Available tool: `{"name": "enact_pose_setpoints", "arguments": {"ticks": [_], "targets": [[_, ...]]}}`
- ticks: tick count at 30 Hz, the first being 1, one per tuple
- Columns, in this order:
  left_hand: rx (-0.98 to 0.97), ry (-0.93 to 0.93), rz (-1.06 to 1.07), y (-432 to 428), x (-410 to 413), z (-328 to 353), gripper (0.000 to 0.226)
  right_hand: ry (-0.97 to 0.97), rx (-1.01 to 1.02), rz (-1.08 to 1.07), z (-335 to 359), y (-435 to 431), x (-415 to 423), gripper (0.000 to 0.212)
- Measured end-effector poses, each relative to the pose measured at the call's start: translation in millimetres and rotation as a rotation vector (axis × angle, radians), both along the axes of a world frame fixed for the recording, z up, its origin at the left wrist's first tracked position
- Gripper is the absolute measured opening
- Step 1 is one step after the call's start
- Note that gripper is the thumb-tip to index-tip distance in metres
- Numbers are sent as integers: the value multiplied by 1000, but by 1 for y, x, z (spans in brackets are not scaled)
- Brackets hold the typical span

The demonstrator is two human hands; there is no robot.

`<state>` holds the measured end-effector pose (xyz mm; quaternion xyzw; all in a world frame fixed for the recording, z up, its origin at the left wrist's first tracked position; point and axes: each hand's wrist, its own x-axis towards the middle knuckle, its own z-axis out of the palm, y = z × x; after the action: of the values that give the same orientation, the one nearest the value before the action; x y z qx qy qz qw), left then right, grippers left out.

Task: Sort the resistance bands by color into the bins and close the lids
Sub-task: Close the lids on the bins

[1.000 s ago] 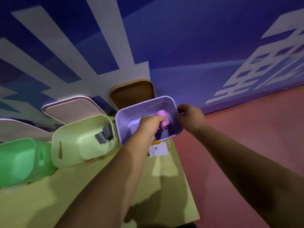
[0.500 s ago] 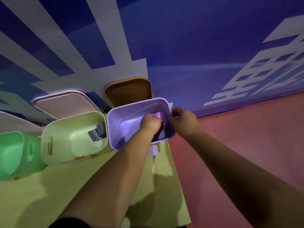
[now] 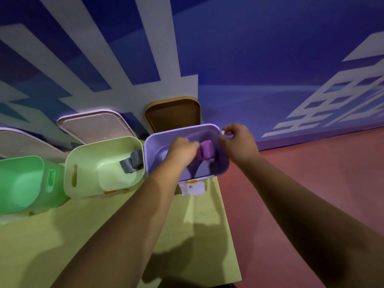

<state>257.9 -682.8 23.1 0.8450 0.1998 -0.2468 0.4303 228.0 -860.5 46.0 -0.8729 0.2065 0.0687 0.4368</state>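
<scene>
My left hand (image 3: 180, 151) sits curled inside the purple bin (image 3: 158, 146). The rolled pink band (image 3: 206, 150) lies just right of its fingertips, touching them; I cannot tell if I pinch it. My right hand (image 3: 236, 142) grips the bin's right rim.

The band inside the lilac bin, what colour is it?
The band in the lilac bin is pinkish purple; the head view shows it best.

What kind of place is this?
Likely an indoor hall or gym corner, hard to say exactly: a blue wall with large white graphics, a reddish floor, and a yellow table lined with open plastic bins.
</scene>
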Motion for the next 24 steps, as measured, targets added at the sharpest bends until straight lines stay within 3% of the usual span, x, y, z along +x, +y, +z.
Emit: {"name": "enact_pose_setpoints", "arguments": {"ticks": [7, 16, 21, 24], "targets": [[-127, -222, 201, 63, 0, 84, 21, -118, 4, 113, 37, 37, 41, 36], [-234, -277, 337, 107, -12, 120, 16, -185, 136, 158, 68, 84, 37, 30], [-306, -254, 269, 106, -17, 125, 36, -210, 87, 70, 85, 94, 46, 50], [-257, -257, 182, 100, -20, 122, 63, -159, 28, 105, 86, 91, 50, 51]]}}
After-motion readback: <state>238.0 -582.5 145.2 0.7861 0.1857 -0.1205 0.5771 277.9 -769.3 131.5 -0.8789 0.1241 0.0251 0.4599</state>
